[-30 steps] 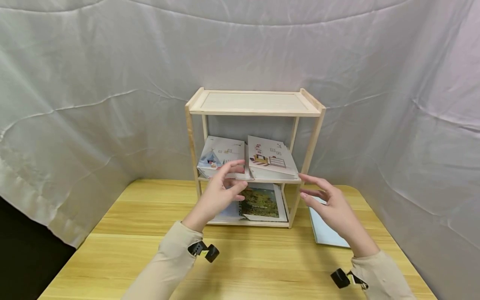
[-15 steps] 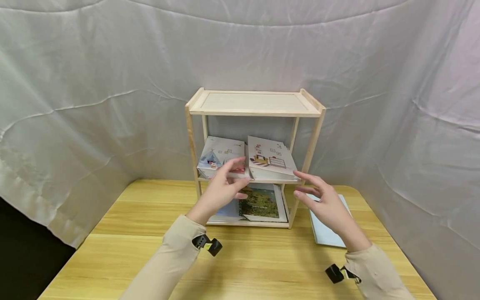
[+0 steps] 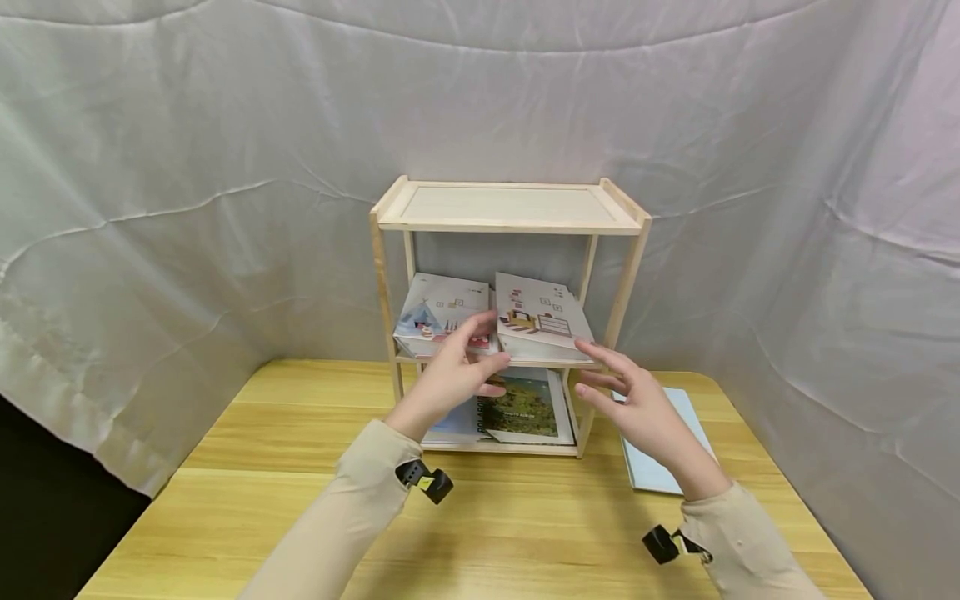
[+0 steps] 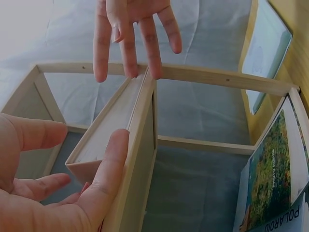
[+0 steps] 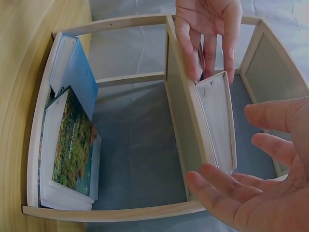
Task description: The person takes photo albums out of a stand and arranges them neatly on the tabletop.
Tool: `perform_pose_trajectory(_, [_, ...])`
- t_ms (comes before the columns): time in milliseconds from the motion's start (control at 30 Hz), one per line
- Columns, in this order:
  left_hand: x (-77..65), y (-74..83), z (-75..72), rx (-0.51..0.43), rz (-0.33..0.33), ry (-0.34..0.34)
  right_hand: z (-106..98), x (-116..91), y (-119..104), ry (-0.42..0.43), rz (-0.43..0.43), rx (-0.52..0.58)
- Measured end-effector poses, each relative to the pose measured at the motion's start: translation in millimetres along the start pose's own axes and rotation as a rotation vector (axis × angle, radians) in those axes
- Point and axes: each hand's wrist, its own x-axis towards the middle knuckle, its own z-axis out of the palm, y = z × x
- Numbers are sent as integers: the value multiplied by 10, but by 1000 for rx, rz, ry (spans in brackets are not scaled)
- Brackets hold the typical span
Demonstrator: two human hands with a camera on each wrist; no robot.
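A white photo album (image 3: pixel 542 310) with a yellow and red room drawing lies on the middle shelf's right half; its thick white page edge (image 4: pixel 110 124) faces out. Left of it lies a second white album (image 3: pixel 442 304) with a blue tent drawing, partly behind my left hand (image 3: pixel 452 377). That hand is at the first album's left front corner, fingers spread and thumb along the shelf edge. My right hand (image 3: pixel 637 404) is by the same album's right front corner, fingers loosely extended. Neither hand grips anything; the album sits between them.
The small wooden shelf rack (image 3: pixel 510 227) stands on a wood-grain table (image 3: pixel 285 500). On its bottom shelf are a photo album with a tree picture (image 3: pixel 521 408) and a blue album (image 5: pixel 84 75). A light blue book (image 3: pixel 652 462) lies right of the rack. Grey cloth (image 3: pixel 225 167) hangs behind.
Both hands have moved inward: the left slightly right and up, the right leftward to the album's right front corner. The albums have not visibly moved.
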Motion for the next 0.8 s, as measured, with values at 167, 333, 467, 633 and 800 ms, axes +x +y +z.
perform_pose_trajectory(167, [22, 20, 37, 5, -29, -15, 17, 8, -7, -9, 1, 7])
perform_pose_trajectory(333, [52, 24, 71, 3, -47, -27, 23, 14, -1, -12, -2, 10])
perform_pose_trajectory(467, [69, 8, 88, 21, -40, -15, 24, 13, 3, -8, 1, 10])
perform_pose_trajectory(633, [74, -13, 104, 52, -23, 14, 27, 12, 5, 0, 12, 30])
perform_pose_trajectory(800, [52, -5, 122, 56, -18, 29, 26, 16, 12, 8, 18, 54])
